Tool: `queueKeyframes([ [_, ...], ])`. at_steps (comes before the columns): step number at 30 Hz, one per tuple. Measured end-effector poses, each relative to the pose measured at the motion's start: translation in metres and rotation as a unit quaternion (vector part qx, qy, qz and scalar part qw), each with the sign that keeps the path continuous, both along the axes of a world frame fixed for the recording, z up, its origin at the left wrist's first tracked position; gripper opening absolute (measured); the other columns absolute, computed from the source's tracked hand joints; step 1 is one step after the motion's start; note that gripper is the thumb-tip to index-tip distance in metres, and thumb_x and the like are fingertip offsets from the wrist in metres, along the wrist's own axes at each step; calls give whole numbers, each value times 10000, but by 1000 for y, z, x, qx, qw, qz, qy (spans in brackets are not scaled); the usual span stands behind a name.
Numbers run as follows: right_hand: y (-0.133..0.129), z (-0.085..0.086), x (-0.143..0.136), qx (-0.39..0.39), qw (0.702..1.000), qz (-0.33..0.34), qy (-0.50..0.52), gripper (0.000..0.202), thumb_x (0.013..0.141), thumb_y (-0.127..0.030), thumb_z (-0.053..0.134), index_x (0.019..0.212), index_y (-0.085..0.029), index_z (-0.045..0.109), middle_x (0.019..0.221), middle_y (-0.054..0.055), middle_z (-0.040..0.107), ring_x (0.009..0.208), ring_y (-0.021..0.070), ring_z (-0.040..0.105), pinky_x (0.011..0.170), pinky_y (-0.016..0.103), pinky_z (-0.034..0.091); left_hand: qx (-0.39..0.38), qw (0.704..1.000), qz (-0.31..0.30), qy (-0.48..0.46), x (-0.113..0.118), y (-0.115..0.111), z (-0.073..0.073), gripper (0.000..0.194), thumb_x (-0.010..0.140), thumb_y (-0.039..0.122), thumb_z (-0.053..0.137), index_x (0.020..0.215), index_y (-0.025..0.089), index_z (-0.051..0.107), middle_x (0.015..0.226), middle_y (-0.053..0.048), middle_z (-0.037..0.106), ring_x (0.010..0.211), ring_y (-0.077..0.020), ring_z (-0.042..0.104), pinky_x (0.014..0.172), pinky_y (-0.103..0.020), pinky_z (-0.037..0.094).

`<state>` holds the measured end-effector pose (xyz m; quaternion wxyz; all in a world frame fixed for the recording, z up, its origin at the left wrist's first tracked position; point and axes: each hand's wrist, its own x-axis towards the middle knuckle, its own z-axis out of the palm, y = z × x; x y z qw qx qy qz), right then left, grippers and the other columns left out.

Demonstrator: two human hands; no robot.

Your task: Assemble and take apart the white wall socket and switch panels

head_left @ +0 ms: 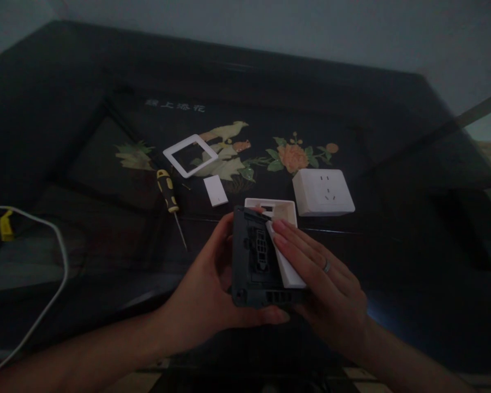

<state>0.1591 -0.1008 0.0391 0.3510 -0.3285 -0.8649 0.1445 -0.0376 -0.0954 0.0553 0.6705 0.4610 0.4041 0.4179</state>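
My left hand point(213, 292) grips a dark grey wall switch base point(251, 256) from its left side and below, thumb along the lower edge. A white switch rocker point(288, 270) covers the right half of the base, and the fingers of my right hand point(319, 270) press on it. The right hand, with a ring on one finger, also wraps the base's right side. Just beyond lies a white open mounting box point(291, 208), partly hidden by the base and my fingers. Another white rocker point(215, 190) rests on the table to the left of it.
A white square frame point(191, 156) lies at centre left on the dark glossy table point(376, 305). Near it is a yellow-and-black screwdriver point(167, 191), tip towards me. At right stands a white socket box point(324, 191). A white cable point(63, 262) with a yellow tag curves at far left.
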Motion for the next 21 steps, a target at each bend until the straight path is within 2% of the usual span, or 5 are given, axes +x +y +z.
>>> queueKeyframes([
  [4, -1, 0, -1, -1, 1000, 7, -4, 594, 992, -280, 503, 1519, -72, 327, 1478, 191, 512, 1445, 220, 384, 1159, 430, 407, 28, 999, 12, 17, -2, -1, -5, 885, 533, 318, 952, 1261, 282, 450, 1333, -74, 644, 1233, -292, 627, 1024, -392, 556],
  [11, -1, -1, -1, 14, 999, -3, -40, 567, 1012, -279, 444, 1520, -61, 318, 1477, 187, 515, 1459, 205, 356, 1172, 413, 374, 54, 996, 41, 59, -3, -1, -10, 939, 483, 499, 942, 1273, 254, 498, 1358, -116, 621, 1260, -343, 598, 1071, -461, 515],
  [16, -3, -4, -3, 26, 998, -9, -50, 563, 1026, -267, 386, 1533, -43, 284, 1482, 204, 504, 1470, 230, 334, 1171, 443, 368, 47, 996, 40, 63, 0, -1, -7, 919, 490, 491, 940, 1269, 262, 510, 1378, -108, 613, 1266, -341, 593, 1066, -464, 515],
  [21, -1, -3, -4, 25, 999, -1, -47, 601, 1026, -287, 391, 1556, -59, 221, 1511, 213, 462, 1489, 261, 286, 1156, 463, 389, 40, 997, 47, 38, -3, 0, -12, 941, 457, 403, 972, 1259, 267, 499, 1389, -106, 608, 1267, -336, 595, 1085, -460, 497],
])
